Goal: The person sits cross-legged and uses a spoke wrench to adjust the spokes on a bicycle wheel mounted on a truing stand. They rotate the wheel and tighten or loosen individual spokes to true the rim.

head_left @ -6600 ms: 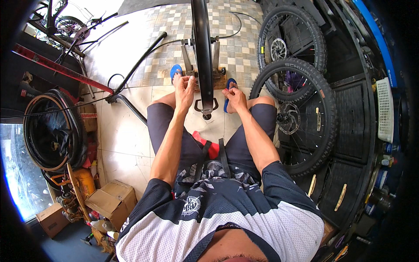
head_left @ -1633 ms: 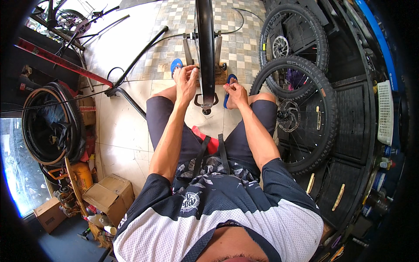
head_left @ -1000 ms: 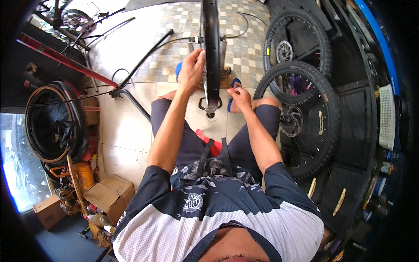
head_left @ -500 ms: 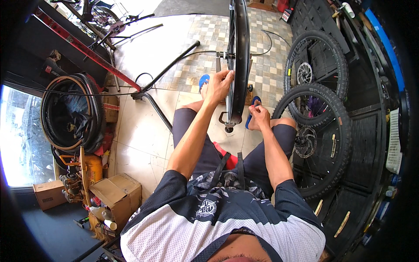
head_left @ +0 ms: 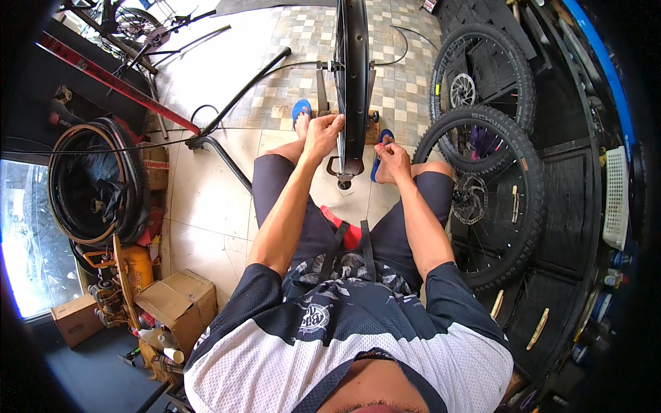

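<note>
A bare black wheel rim (head_left: 355, 89) with a row of holes stands edge-on, its axle held between the arms of a metal wheel truing stand (head_left: 344, 167). My left hand (head_left: 321, 138) is at the rim's left side by the spokes, thumb and finger pinched together. Whether they grip a spoke or the rim edge is hidden. To the right of the rim, apart from it, my right hand (head_left: 394, 162) is closed. A small reddish tip shows at its fingers, too small to name.
Two tyred wheels with disc rotors (head_left: 475, 199) lean against the dark cabinets on the right. Tyres (head_left: 62, 182) hang at the left above a cardboard box (head_left: 180, 303). A red and black stand (head_left: 117, 86) reaches across the left floor. My feet in blue sandals flank the truing stand.
My left hand has moved toward me along the rim, which now shows its holes more clearly. My right hand keeps its place beside the wheel. The whole view has shifted slightly.
</note>
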`<state>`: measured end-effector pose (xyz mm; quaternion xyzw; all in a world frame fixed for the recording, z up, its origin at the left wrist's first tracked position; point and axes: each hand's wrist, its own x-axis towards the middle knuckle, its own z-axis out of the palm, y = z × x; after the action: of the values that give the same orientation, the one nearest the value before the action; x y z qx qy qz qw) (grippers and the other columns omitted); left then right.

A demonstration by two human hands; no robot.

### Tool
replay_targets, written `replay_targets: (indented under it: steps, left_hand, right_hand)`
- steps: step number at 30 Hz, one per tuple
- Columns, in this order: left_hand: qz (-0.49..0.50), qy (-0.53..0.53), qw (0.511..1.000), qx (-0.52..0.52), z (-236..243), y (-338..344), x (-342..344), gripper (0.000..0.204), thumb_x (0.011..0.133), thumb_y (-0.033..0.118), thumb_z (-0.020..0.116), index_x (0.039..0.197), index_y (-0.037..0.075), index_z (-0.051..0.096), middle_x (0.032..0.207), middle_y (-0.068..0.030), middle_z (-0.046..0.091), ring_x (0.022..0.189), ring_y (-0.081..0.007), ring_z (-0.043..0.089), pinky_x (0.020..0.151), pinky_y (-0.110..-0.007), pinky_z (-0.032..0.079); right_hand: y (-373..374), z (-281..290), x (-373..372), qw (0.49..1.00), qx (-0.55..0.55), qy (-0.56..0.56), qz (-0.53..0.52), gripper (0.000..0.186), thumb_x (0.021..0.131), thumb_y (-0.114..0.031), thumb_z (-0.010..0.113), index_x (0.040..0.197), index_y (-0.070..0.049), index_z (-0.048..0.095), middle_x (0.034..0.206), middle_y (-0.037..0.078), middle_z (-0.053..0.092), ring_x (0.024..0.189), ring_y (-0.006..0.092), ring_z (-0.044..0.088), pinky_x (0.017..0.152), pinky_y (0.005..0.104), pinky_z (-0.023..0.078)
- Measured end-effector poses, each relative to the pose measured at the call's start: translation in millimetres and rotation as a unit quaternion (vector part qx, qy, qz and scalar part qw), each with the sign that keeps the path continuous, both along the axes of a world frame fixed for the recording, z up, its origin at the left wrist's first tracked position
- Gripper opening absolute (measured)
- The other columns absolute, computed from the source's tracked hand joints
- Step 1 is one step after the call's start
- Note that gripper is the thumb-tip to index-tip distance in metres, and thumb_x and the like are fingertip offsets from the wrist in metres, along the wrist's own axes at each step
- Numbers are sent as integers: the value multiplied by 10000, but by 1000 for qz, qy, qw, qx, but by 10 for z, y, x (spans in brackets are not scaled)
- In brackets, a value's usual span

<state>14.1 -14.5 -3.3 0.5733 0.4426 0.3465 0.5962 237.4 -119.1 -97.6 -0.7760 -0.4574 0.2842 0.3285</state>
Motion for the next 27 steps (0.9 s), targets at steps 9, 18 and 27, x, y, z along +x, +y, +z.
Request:
replay_targets:
  steps: [9, 18, 27]
  left_hand:
    - [-5, -15, 1000, -24, -277, 45, 5, 376, 994, 268, 589, 840, -64, 677, 702, 2, 611, 663, -64, 496, 604, -253, 415]
    - [-2, 25, 1000, 0, -245, 22, -20, 398, 991, 277, 580, 828, -77, 659, 686, -12, 607, 661, -74, 504, 607, -272, 424]
    - [-9, 62, 997, 38, -313, 23, -20, 390, 988, 271, 567, 812, -66, 655, 651, -22, 589, 642, -77, 500, 599, -272, 423]
  right_hand:
    - [1, 13, -25, 1000, 9, 13, -5, 424, 834, -466, 734, 824, -44, 694, 801, 109, 716, 769, 259, 681, 719, 367, 497]
    - [2, -2, -15, 1000, 25, -1, 8, 463, 847, -496, 717, 831, -35, 681, 788, 113, 714, 743, 294, 677, 687, 396, 502]
    - [-2, 88, -26, 1000, -2, 10, -3, 405, 828, -447, 743, 827, -44, 701, 817, 117, 719, 779, 260, 684, 732, 363, 495]
